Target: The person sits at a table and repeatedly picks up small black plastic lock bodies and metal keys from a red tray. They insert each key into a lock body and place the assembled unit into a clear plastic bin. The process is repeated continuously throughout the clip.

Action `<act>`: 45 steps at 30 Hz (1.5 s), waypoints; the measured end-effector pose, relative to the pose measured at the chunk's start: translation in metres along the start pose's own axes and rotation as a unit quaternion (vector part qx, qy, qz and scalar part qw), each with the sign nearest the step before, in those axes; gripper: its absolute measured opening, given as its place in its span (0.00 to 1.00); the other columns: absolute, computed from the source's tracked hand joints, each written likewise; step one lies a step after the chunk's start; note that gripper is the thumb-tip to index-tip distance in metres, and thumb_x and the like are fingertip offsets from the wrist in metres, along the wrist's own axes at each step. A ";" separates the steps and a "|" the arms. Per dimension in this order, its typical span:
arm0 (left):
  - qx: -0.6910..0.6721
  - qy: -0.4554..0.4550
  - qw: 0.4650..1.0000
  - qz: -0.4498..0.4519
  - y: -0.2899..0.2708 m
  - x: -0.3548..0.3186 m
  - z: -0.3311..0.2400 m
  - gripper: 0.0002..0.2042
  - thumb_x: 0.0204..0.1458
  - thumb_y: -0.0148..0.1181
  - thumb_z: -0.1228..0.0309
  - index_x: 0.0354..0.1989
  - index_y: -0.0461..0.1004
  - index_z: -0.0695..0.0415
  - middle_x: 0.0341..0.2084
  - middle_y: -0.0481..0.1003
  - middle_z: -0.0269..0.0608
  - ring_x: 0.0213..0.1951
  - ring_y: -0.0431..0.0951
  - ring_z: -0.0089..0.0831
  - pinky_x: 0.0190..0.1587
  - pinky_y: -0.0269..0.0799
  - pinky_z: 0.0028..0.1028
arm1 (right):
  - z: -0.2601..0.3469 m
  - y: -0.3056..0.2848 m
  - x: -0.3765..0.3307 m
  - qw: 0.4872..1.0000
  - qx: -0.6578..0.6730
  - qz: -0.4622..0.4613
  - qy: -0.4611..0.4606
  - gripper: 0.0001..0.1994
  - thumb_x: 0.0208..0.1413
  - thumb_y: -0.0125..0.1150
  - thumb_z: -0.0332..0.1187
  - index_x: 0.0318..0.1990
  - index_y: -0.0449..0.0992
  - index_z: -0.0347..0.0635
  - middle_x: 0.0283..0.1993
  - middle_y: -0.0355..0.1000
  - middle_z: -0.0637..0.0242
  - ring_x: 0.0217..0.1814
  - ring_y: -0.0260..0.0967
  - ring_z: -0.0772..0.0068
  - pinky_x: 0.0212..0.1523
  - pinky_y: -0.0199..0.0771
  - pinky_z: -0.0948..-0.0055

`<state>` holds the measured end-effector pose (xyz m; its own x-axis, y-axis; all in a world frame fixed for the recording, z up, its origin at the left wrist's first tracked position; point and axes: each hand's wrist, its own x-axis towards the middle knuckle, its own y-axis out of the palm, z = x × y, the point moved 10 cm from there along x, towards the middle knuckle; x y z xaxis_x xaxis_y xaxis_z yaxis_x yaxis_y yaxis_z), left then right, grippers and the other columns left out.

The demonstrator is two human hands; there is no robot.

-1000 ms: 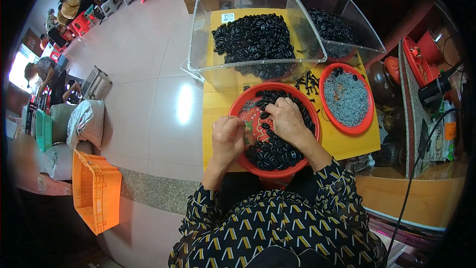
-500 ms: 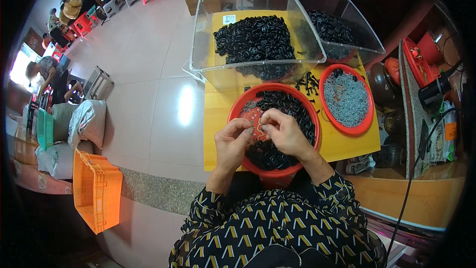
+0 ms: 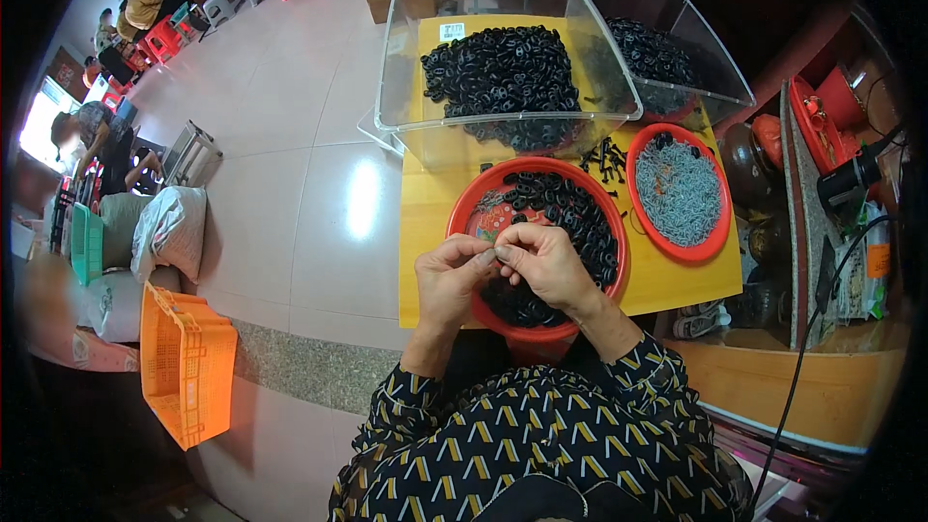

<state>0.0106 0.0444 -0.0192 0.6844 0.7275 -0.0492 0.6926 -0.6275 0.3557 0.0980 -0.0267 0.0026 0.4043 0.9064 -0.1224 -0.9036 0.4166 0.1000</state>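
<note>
1. Head view, left hand (image 3: 447, 275): raised over the left part of the red basin (image 3: 621, 266), thumb and fingertips pinched narrow.
2. Right hand (image 3: 548, 266): over the middle of the basin, also pinched narrow, its fingertips meeting the left hand's – whatever sits between them is too small to tell.
3. Black links (image 3: 585, 232) lie in the basin, heaped along its far, right and near parts; the patterned bottom shows at the left.
4. Right of the basin, a red plate (image 3: 693, 253) holds silver pins (image 3: 677, 198), with a few black pieces at its far edge.
5. Loose black screws (image 3: 609, 159) lie between basin and plate, on the yellow table (image 3: 420, 217).
6. Far side: a clear bin (image 3: 507, 123) with a large black heap (image 3: 507, 72) – a second bin (image 3: 715, 43) stands to its right.
7. Well to the left, an orange crate (image 3: 211, 367) is on the floor (image 3: 280, 213).
</note>
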 end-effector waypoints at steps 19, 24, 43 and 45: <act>0.253 0.155 0.955 0.015 0.015 -0.002 -0.050 0.03 0.40 0.60 0.82 0.24 0.73 0.64 0.21 0.71 0.37 0.25 0.70 0.23 0.27 0.65 0.20 | -0.018 0.003 0.004 0.989 0.130 0.023 0.065 0.08 0.54 0.51 0.31 0.31 0.72 0.35 0.24 0.68 0.70 0.22 0.65 0.86 0.21 0.66 0.87; 0.343 0.202 0.917 0.039 0.023 0.000 -0.054 0.03 0.39 0.59 0.82 0.24 0.72 0.64 0.20 0.70 0.40 0.24 0.70 0.26 0.26 0.65 0.21 | -0.024 0.000 0.005 0.987 0.130 0.015 0.093 0.08 0.54 0.51 0.31 0.30 0.71 0.34 0.24 0.68 0.70 0.22 0.65 0.85 0.19 0.66 0.87; 0.075 -0.056 0.996 0.005 -0.003 0.007 -0.007 0.04 0.49 0.52 0.76 0.25 0.69 0.64 0.19 0.70 0.32 0.22 0.67 0.16 0.23 0.63 0.16 | 0.003 0.000 0.009 0.982 -0.182 -0.033 -0.025 0.05 0.50 0.52 0.27 0.27 0.70 0.35 0.22 0.69 0.61 0.24 0.68 0.68 0.25 0.68 0.73; 0.096 -0.006 0.994 -0.053 -0.013 0.008 -0.013 0.05 0.49 0.52 0.75 0.25 0.69 0.64 0.20 0.70 0.31 0.23 0.66 0.15 0.24 0.62 0.15 | 0.013 -0.003 0.013 0.959 -0.266 -0.060 -0.083 0.04 0.47 0.52 0.26 0.27 0.70 0.35 0.24 0.69 0.56 0.27 0.68 0.58 0.29 0.69 0.67</act>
<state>0.0048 0.0619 -0.0124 0.6076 0.7892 -0.0890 0.7905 -0.5901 0.1640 0.1077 -0.0154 0.0134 0.4879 0.8707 0.0616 -0.7755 0.4648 -0.4272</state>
